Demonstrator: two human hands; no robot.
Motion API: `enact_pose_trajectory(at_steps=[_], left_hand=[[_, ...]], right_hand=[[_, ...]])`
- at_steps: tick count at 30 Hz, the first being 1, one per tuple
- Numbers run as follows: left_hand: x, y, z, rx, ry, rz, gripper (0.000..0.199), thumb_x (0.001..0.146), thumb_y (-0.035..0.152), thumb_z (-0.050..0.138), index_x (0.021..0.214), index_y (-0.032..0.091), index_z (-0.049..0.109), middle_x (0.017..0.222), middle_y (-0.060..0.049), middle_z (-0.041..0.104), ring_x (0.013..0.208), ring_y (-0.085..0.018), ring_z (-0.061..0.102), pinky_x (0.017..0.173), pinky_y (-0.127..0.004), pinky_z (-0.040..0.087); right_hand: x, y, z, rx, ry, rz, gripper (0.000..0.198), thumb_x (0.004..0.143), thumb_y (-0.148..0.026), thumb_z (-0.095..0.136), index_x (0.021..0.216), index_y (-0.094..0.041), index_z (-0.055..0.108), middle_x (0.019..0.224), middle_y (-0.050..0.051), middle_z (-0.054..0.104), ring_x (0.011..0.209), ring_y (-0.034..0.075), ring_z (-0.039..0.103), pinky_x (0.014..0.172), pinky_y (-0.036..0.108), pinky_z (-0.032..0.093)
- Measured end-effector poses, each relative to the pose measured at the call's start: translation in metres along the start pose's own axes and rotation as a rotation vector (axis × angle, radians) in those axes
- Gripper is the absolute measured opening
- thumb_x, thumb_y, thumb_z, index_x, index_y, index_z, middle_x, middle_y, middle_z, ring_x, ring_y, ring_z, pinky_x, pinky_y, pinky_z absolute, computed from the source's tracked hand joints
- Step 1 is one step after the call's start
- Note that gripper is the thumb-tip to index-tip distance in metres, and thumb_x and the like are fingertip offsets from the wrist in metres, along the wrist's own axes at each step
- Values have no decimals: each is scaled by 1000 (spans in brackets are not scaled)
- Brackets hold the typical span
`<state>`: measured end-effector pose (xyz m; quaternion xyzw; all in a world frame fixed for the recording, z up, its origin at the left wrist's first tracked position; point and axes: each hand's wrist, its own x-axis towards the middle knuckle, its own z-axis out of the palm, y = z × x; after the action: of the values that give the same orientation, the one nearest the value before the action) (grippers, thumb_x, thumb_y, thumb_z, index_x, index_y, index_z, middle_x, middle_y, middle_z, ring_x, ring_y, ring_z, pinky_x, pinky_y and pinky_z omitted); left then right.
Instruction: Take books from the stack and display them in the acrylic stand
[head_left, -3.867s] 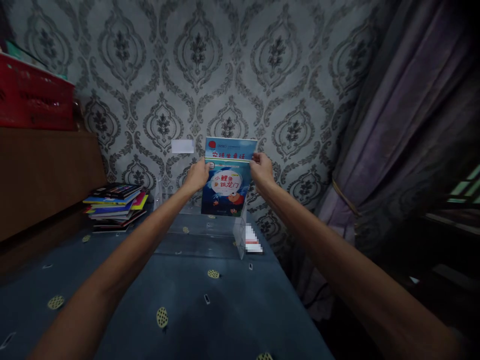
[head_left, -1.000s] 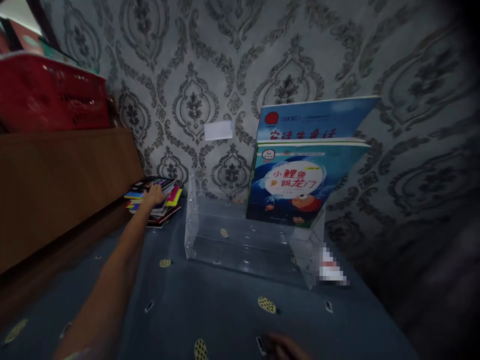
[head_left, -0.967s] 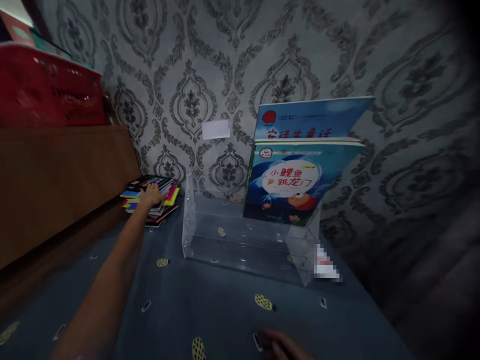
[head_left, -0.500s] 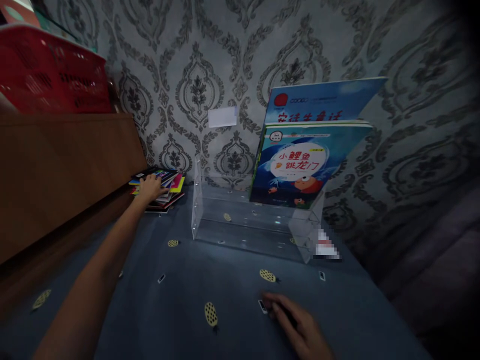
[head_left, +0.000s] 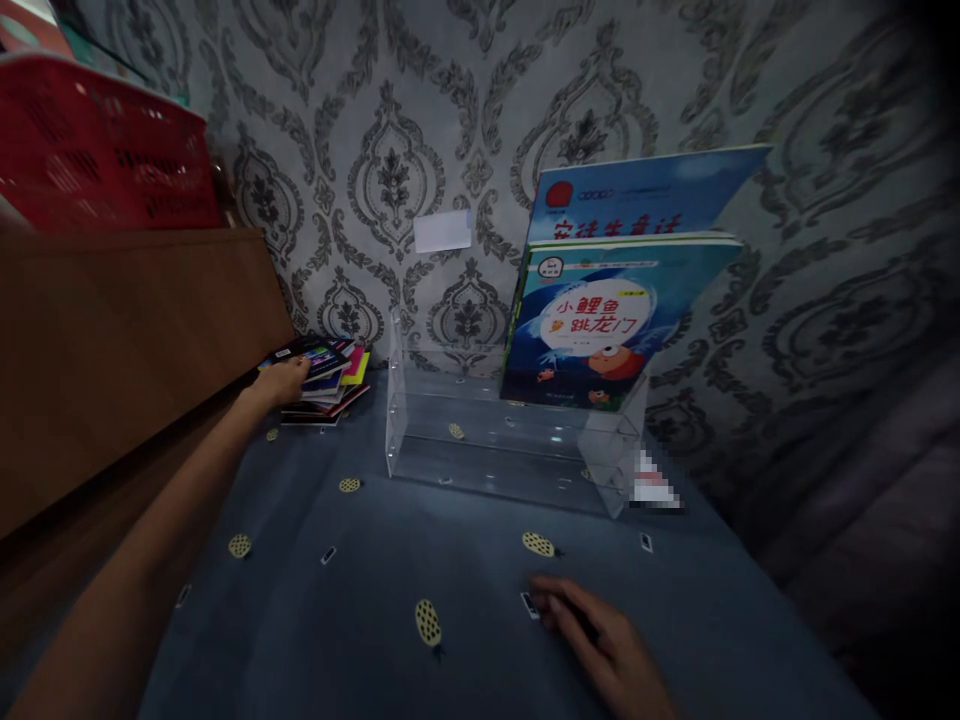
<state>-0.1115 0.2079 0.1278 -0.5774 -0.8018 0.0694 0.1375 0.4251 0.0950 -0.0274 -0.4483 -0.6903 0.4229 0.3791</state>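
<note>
At the far left of the table, my left hand (head_left: 283, 383) grips the near left edge of a dark-covered book (head_left: 319, 356) on top of an untidy stack of books (head_left: 330, 400). Its thumb lies over the cover; the other fingers are mostly hidden. My right hand (head_left: 600, 640) hovers low over the front of the table, fingers loosely curled, a gap beside the thumb and nothing held. A clear acrylic book rack (head_left: 480, 470) stands in the middle. On its right side lean a picture book with a red fish (head_left: 577, 330) and a taller blue book (head_left: 652, 195) behind it.
A brown wooden cabinet (head_left: 135, 340) borders the table on the left, with a red plastic basket (head_left: 112, 150) on top. A patterned wall (head_left: 315, 150) closes off the back, bearing a white label (head_left: 442, 231). The blue tablecloth (head_left: 360, 590) shows pineapple prints. Dark fabric hangs at right.
My left hand has shifted from over the top of the stack to the top book's near left edge, drawing back toward me. My right hand has barely moved.
</note>
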Motion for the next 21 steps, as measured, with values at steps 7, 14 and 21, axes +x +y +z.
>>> enact_pose_trajectory(at_steps=[7, 14, 21], left_hand=[[12, 19, 6, 16, 17, -97, 65, 83, 29, 62, 143, 12, 44, 139, -31, 52, 127, -47, 51, 99, -68, 37], [3, 36, 15, -9, 127, -93, 58, 91, 18, 41, 147, 1, 36, 134, -37, 50, 123, -47, 53, 94, -55, 45], [-47, 35, 35, -29, 186, -62, 65, 91, 11, 38, 155, 8, 28, 153, -30, 36, 137, -44, 41, 102, -55, 43]], right_hand=[[1, -5, -2, -33, -30, -8, 47, 85, -63, 57, 99, -24, 79, 88, 10, 80, 77, 26, 76, 71, 36, 64], [-1, -13, 0, -73, -45, -28, 42, 88, -56, 54, 101, -24, 78, 90, 9, 79, 77, 25, 75, 74, 38, 62], [0, -13, 1, -114, -58, -34, 44, 87, -56, 52, 101, -22, 76, 89, 9, 79, 75, 26, 75, 73, 40, 62]])
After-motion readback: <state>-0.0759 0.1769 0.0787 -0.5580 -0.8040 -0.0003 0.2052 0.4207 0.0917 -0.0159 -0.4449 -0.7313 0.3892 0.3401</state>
